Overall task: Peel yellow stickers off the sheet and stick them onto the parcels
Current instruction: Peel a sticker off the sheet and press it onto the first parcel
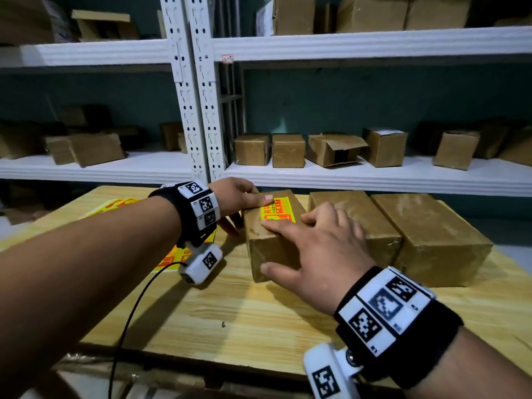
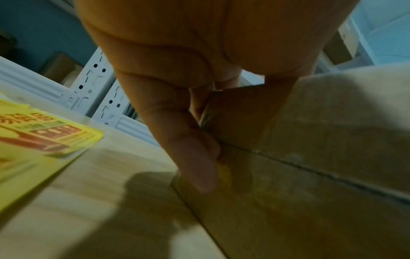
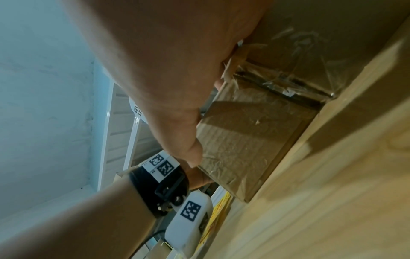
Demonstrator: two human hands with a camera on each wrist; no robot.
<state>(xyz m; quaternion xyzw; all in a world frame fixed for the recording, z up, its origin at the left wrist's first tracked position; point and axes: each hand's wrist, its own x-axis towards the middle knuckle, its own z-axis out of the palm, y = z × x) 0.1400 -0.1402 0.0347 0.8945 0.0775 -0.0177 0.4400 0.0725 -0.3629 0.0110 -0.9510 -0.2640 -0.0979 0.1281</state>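
Both hands are down on the leftmost parcel (image 1: 273, 240) of three lying side by side on the wooden table (image 1: 230, 312). A yellow sticker (image 1: 275, 212) is sitting on that parcel's top face, towards its far end. The left hand (image 1: 239, 197) is coming in from the left, its straight index finger lying along the sticker's far edge while the thumb is reaching down the parcel's left side; in the left wrist view the fingers (image 2: 195, 157) are lying against the cardboard. The right hand (image 1: 325, 249) is spreading over the near half of the top, fingers extended and fairly flat, index fingertip touching the sticker's near left corner, thumb lying against the near end face. Neither hand is curling round anything. The middle parcel (image 1: 357, 223) and the right parcel (image 1: 431, 237) are sitting just beside it, touching each other. The sticker sheet (image 1: 121, 204) is lying on the table to the left, partly under the left forearm. Beyond the table, white shelves (image 1: 374, 174) are carrying small cardboard boxes (image 1: 288, 150).
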